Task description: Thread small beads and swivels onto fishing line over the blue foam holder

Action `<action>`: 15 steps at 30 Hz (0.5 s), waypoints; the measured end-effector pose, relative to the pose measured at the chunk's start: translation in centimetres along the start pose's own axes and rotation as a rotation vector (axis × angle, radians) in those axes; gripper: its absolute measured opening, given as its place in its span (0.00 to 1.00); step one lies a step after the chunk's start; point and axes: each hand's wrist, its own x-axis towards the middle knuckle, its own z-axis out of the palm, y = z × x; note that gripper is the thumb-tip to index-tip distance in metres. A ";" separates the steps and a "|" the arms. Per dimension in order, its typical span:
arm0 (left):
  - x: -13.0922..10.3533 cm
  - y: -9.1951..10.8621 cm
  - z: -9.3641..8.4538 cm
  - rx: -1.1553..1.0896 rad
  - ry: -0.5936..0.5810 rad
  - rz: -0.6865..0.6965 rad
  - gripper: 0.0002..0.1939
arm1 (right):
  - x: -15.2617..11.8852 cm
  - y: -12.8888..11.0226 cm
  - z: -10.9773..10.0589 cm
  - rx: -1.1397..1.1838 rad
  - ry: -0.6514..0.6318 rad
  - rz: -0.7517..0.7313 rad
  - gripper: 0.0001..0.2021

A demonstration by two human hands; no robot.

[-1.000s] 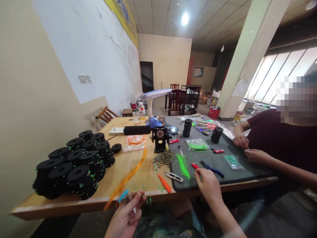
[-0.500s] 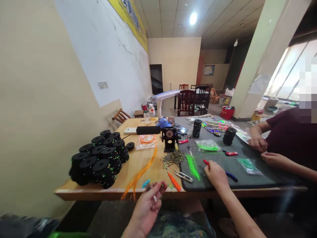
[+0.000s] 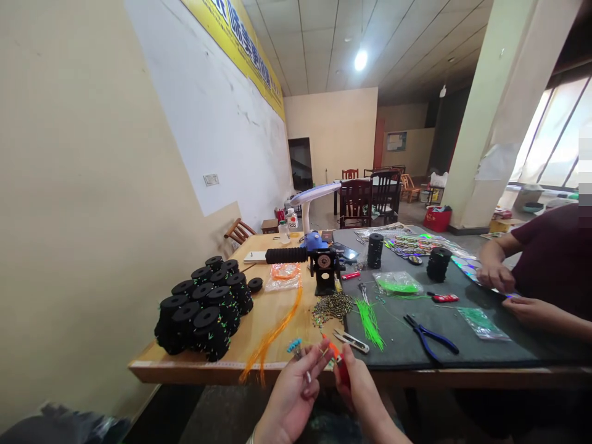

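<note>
My left hand (image 3: 296, 388) is near the table's front edge, thumb and fingers pinched on a thin yellow-green strand; a small white stick-like piece (image 3: 308, 376) shows among its fingers. Close beside it, my right hand (image 3: 363, 385) is closed around a red lighter (image 3: 342, 373), mostly covered by the fingers, its top near the left fingertips. Whether a flame burns I cannot tell. Just beyond the hands lie an orange pointed tool (image 3: 331, 345), thread snips (image 3: 352, 341) and a cluster of small blue pieces (image 3: 294, 345).
Black spools (image 3: 208, 317) stand stacked at left. Orange strands (image 3: 277, 330), a heap of beads (image 3: 333, 305), green strands (image 3: 370, 324) and blue-handled pliers (image 3: 432, 339) lie around. A black winding device (image 3: 325, 271) stands mid-table. A co-worker's hands (image 3: 499, 280) are at right.
My right hand has come from the dark mat to my left hand, bringing the red lighter. The pliers are now uncovered. The view has shifted slightly.
</note>
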 end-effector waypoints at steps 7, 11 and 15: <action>0.0 -0.1 0.2 0.083 -0.026 0.081 0.06 | 0.2 -1.0 0.3 -0.048 -0.014 -0.184 0.30; 0.0 -0.2 0.3 0.110 -0.022 0.104 0.08 | 0.0 -1.0 0.3 -0.096 0.009 -0.237 0.25; 0.1 -0.3 0.3 0.147 -0.003 0.135 0.09 | 0.1 -1.0 0.5 -0.063 0.018 -0.244 0.25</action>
